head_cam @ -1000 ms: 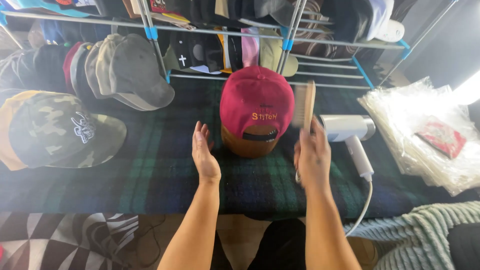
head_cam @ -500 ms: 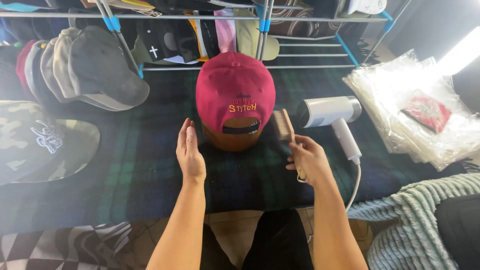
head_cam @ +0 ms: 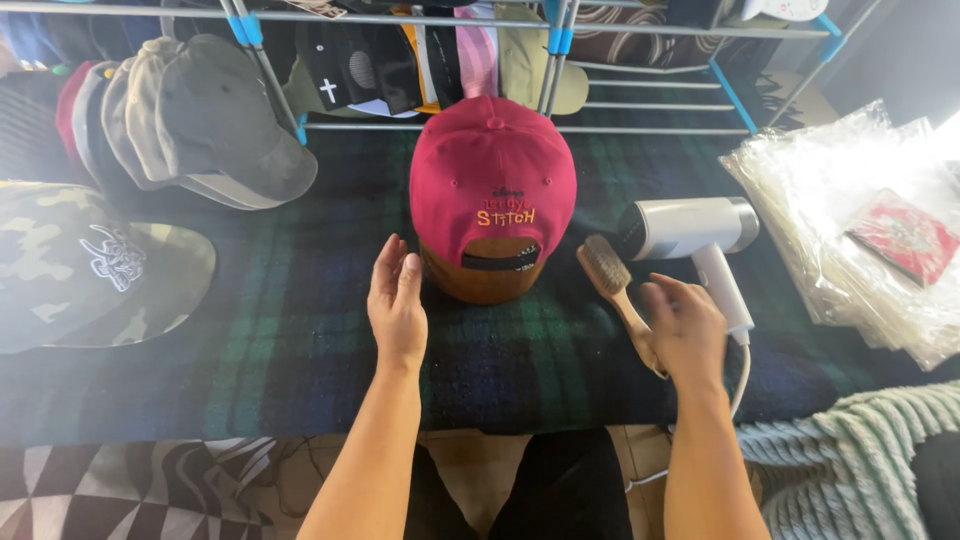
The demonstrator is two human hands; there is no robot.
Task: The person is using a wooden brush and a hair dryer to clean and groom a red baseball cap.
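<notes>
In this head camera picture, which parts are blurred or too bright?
Head view: the right hand is motion-blurred above the wooden brush; glare washes out the clear plastic bags at the right edge; the red cap stays sharp.

red cap (head_cam: 492, 175) | upright on brown stand | wooden brush (head_cam: 614, 285) beside (seemingly flat)

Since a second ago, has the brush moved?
Yes. The brush dropped from upright beside the red cap to lying on the blanket under the right hand.
</notes>
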